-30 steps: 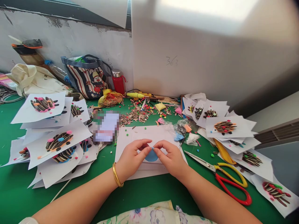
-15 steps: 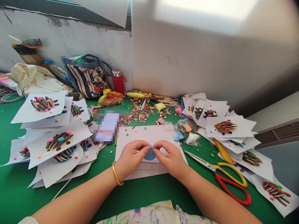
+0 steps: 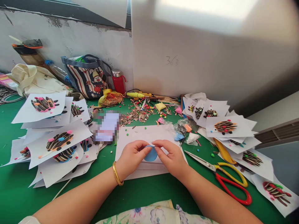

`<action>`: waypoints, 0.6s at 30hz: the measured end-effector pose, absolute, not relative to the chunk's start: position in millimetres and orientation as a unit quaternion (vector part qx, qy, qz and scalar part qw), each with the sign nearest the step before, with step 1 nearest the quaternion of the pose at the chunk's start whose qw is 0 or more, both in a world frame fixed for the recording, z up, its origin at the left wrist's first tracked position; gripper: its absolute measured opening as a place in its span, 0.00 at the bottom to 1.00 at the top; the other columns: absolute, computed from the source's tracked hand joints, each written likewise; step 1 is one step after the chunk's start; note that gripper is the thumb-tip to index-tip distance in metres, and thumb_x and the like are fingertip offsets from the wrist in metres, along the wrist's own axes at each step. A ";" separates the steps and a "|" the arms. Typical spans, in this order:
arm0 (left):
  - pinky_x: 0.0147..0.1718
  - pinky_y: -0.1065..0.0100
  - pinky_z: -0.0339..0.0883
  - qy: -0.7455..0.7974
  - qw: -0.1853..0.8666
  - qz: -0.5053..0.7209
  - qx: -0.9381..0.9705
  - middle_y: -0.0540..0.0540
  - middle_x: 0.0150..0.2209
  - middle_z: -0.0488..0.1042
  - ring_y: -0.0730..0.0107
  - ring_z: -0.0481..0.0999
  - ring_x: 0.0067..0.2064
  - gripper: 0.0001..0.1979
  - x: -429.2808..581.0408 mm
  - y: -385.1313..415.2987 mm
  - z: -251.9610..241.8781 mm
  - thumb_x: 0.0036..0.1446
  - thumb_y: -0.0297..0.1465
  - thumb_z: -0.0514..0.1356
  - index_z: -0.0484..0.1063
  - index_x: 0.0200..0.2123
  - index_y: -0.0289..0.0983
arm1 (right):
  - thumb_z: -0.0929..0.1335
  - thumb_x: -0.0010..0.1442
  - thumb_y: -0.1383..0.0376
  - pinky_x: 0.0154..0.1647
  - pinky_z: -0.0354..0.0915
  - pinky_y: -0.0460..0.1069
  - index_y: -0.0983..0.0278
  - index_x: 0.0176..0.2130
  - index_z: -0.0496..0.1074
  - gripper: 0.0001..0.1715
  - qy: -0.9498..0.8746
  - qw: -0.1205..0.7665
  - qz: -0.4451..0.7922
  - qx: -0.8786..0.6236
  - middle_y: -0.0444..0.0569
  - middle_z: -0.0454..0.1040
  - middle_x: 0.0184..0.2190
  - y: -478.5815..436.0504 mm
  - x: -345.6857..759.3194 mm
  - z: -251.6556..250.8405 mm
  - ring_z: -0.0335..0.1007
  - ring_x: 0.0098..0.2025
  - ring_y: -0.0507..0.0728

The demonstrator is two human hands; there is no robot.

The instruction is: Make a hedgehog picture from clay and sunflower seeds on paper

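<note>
A flat, rounded piece of blue clay (image 3: pixel 151 154) is held up between my two hands, over white paper sheets (image 3: pixel 140 133) on the green table. The thumb and fingers of my left hand (image 3: pixel 132 155) pinch its upper left edge. On the opposite side, my right hand (image 3: pixel 170 155) pinches the upper right edge between thumb and fingers. A gold bangle (image 3: pixel 117 174) circles my left wrist. Some of the clay's top edge is hidden behind the fingertips.
Large scissors (image 3: pixel 217 171) with red and yellow handles lie right of my hands. Paper cards with sunflower-seed hedgehogs (image 3: pixel 59 140) are stacked at left, and more cards (image 3: pixel 225 127) at right. Loose seeds (image 3: pixel 137 112), a phone (image 3: pixel 107 127) and clay bags (image 3: pixel 192 138) lie beyond.
My fingertips have moved slightly apart, and more of the blue clay shows between them. Both hands still pinch it, and the surrounding things have stayed put.
</note>
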State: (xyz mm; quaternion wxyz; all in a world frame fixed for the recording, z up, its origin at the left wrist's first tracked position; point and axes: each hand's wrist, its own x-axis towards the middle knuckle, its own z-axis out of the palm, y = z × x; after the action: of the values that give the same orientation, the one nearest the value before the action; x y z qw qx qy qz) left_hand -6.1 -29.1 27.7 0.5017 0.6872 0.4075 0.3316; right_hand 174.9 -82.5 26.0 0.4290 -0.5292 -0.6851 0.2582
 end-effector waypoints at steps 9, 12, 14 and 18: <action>0.33 0.69 0.70 0.416 0.567 0.346 0.620 0.47 0.33 0.78 0.68 0.74 0.33 0.12 -5.4 -27.8 28.8 0.54 0.38 0.63 0.77 0.35 0.36 | 0.64 0.65 0.64 0.50 0.66 0.54 0.57 0.56 0.70 0.20 -0.699 0.420 0.246 -0.524 0.48 0.77 0.42 -82.2 177.7 26.6 0.72 0.46 0.57; 0.34 0.69 0.70 0.417 0.597 0.357 0.585 0.46 0.33 0.77 0.69 0.74 0.34 0.13 -5.0 -27.5 31.5 0.53 0.39 0.64 0.75 0.36 0.35 | 0.67 0.63 0.61 0.50 0.67 0.53 0.58 0.55 0.70 0.21 -0.674 0.420 0.265 -0.546 0.48 0.77 0.42 -82.5 176.5 25.1 0.73 0.45 0.57; 0.35 0.68 0.70 0.411 0.606 0.360 0.578 0.47 0.34 0.76 0.68 0.74 0.34 0.13 -4.9 -27.4 31.2 0.51 0.38 0.66 0.73 0.36 0.35 | 0.68 0.62 0.62 0.50 0.68 0.52 0.58 0.54 0.71 0.20 -0.666 0.421 0.280 -0.549 0.47 0.77 0.43 -82.2 175.1 24.1 0.73 0.44 0.57; 0.37 0.66 0.70 0.406 0.597 0.348 0.599 0.45 0.37 0.77 0.66 0.75 0.37 0.16 -5.3 -27.3 29.3 0.48 0.37 0.67 0.74 0.39 0.35 | 0.67 0.62 0.65 0.50 0.67 0.52 0.57 0.52 0.71 0.18 -0.669 0.419 0.288 -0.542 0.46 0.77 0.43 -81.7 172.9 23.3 0.72 0.44 0.56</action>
State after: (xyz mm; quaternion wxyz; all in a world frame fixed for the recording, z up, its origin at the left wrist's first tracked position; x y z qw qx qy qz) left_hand -5.3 -27.3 29.3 0.5965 0.5989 0.4056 0.3479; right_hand 172.9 -81.7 23.3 0.4188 -0.5419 -0.6695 0.2877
